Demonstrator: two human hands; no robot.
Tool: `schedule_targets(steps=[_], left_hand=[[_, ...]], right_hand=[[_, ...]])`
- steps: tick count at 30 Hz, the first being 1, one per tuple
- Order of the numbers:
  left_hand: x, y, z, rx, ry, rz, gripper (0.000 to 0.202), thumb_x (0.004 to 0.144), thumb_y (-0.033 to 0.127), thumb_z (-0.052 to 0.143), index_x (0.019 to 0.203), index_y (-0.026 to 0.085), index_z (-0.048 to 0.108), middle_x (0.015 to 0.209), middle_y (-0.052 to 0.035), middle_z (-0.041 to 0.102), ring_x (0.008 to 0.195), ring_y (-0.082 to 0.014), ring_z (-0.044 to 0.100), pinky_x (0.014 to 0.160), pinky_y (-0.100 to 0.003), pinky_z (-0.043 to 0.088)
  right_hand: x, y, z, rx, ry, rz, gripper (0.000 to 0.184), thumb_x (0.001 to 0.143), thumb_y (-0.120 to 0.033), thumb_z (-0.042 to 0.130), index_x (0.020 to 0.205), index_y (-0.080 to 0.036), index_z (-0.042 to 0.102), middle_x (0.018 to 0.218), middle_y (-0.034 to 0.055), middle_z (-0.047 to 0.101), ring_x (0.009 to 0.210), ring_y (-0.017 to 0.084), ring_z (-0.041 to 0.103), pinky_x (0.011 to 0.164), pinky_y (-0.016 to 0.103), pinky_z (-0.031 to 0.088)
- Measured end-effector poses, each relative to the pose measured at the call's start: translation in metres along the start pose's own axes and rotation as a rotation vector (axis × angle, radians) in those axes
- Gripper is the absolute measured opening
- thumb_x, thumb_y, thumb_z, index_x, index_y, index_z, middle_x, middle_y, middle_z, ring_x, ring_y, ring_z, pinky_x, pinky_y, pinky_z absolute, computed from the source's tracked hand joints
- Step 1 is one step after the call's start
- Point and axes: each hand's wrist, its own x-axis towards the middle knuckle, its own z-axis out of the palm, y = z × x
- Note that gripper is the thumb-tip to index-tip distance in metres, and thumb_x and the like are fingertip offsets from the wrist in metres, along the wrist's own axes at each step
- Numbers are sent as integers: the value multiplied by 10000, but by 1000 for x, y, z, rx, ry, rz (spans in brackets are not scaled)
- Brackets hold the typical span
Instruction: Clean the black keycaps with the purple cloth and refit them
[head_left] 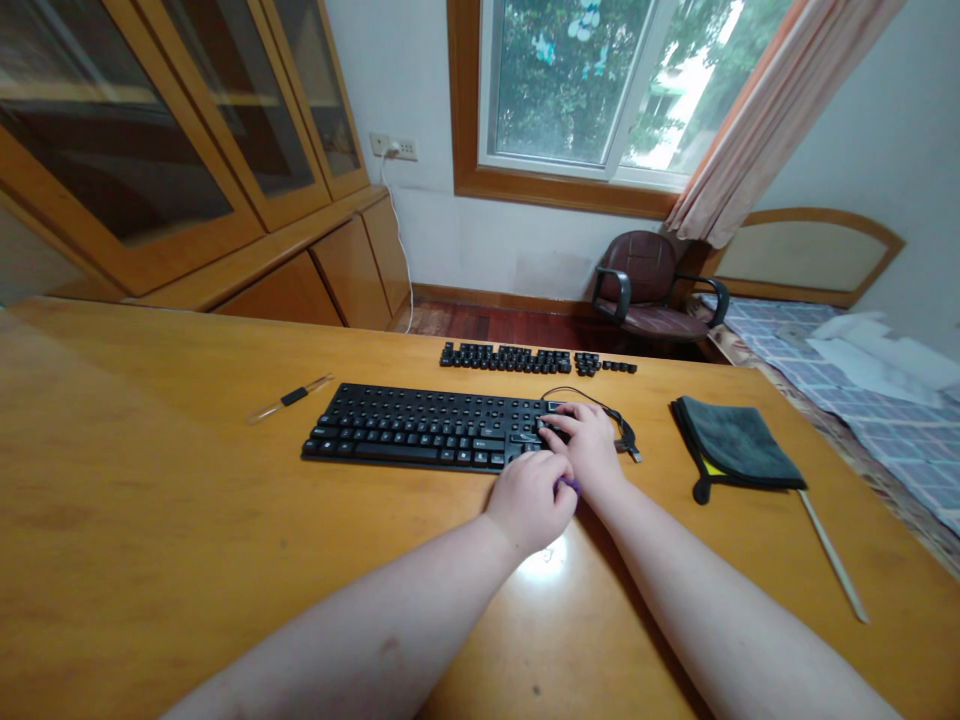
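Note:
A black keyboard (405,430) lies on the wooden desk, its upper rows stripped to bare switches while the lower rows carry keycaps. My left hand (531,500) is closed in a fist at the keyboard's lower right corner. A small purple tool (568,485) pokes out by its thumb; the rest of it is hidden. Over the number pad rests my right hand (586,440), fingers apart and touching the keys. Behind the keyboard, loose black keycaps (506,360) stand in rows, with smaller groups of keycaps (587,365) to their right.
A clear stick with a black middle (294,397) lies left of the keyboard. The cable (611,412) curls behind my right hand. A grey cloth (739,440) sits at right, a pale strip (832,555) extending from it. Beyond the desk stand a chair (646,285) and a bed.

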Motion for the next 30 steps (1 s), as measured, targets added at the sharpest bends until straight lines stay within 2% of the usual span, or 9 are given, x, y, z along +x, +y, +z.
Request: schedule_targets(steps=[12, 16, 20, 26, 30], left_hand=[[1, -1, 1, -12, 16, 5, 100, 712, 127, 458, 678, 197, 521, 734, -26, 599, 728, -178, 537, 675, -291, 380], [1, -2, 2, -18, 19, 13, 97, 710, 126, 459, 667, 198, 509, 719, -20, 594, 725, -177, 537, 676, -292, 384], [0, -2, 2, -50, 8, 28, 101, 704, 124, 460, 672, 195, 523, 719, -25, 600, 732, -181, 545, 693, -292, 394], [-1, -1, 0, -82, 14, 24, 113, 693, 113, 457, 664, 192, 532, 710, -33, 595, 726, -183, 546, 695, -291, 402], [-1, -2, 0, -93, 30, 34, 111, 691, 108, 458, 663, 192, 525, 709, -27, 586, 719, -177, 538, 693, -287, 402]], right_hand=[[1, -7, -4, -143, -12, -57, 166, 791, -342, 614, 878, -272, 737, 950, 65, 661, 964, 265, 463, 873, 447, 347], [0, -8, -6, -120, -11, -97, 206, 801, -334, 602, 965, -274, 712, 1006, 54, 675, 985, 256, 495, 948, 477, 304], [-1, -9, -7, -34, -1, -153, 168, 826, -299, 570, 898, -288, 721, 948, 9, 716, 965, 219, 551, 1011, 475, 256], [-1, -6, -2, -30, -44, -151, 166, 822, -310, 576, 865, -279, 734, 979, 14, 707, 1013, 230, 547, 965, 445, 337], [-2, -5, 2, -55, -43, -121, 172, 822, -316, 574, 849, -273, 738, 1037, 30, 686, 1096, 248, 520, 976, 454, 338]])
